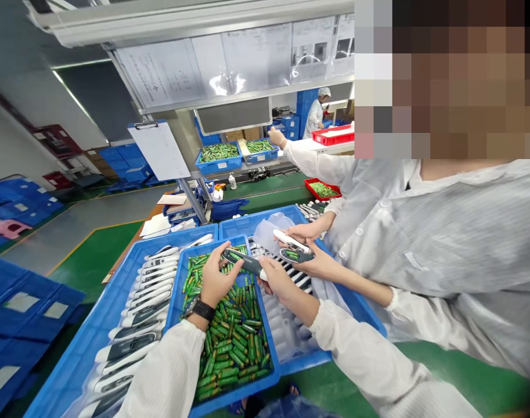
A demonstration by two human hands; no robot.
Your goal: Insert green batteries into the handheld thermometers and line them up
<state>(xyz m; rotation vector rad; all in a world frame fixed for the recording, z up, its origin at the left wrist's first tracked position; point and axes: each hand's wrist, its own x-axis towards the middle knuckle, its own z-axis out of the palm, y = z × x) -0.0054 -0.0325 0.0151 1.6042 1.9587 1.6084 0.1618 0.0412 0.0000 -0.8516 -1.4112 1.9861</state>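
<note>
A slim grey-and-white handheld device (249, 264) lies between my two hands above the batteries, its open compartment showing a green cell. My left hand (216, 276), with a dark watch on its wrist, grips the far end by thumb and fingers. Around the white near end my right hand (282, 284) is closed. Below them, a blue tray (271, 348) holds many loose green batteries (234, 331). Beside my right hand, a co-worker's hands (314, 255) hold a white device (291, 239) and a grey one (296, 255) with green in its opening.
On the left, a large blue bin (58, 371) holds a row of white-and-grey devices (149, 290). Another blue bin (306, 366), with devices and plastic wrap, is at right. Farther back stand battery trays (221, 167), a clipboard (158, 151) and a red tray (323, 197).
</note>
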